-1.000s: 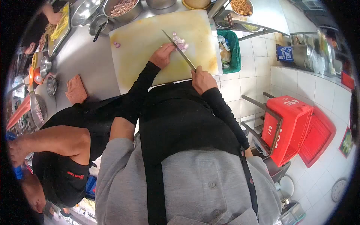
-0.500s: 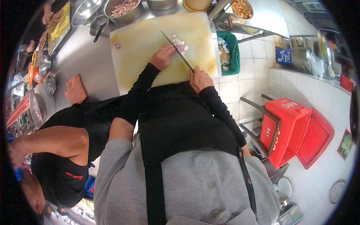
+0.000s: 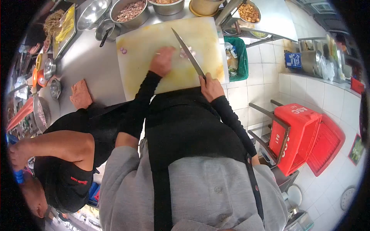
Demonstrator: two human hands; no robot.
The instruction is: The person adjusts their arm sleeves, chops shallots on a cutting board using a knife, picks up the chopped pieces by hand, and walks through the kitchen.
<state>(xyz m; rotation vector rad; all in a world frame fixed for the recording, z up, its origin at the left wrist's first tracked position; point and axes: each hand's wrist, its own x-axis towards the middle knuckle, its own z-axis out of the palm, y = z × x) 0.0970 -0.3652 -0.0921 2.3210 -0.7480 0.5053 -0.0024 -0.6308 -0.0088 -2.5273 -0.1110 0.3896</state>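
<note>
On the white, yellow-stained cutting board (image 3: pixel 142 73), my right hand (image 3: pixel 211 87) grips the handle of a long knife (image 3: pixel 189 54) near the board's front right. The blade points away and to the left, over a small pile of cut shallot pieces (image 3: pixel 183 53), partly hiding them. Left of the blade, my left hand (image 3: pixel 162 61) is over the board, smeared by motion, so its fingers and anything in them cannot be made out. Two small purple shallot pieces (image 3: pixel 123 50) lie near the board's left edge.
Behind the board stand a pot of chopped meat (image 3: pixel 130 14) and a small pan with a dark-handled utensil (image 3: pixel 108 30). A folded cloth (image 3: pixel 80 94) lies left. A co-worker (image 3: pixel 63 169) is close on my left. A green-lined bin (image 3: pixel 241 61) and red crate (image 3: pixel 295 134) are right.
My left hand has moved left, away from the knife and the shallot pieces. The knife has shifted slightly right with my right hand. The whole view has moved a little.
</note>
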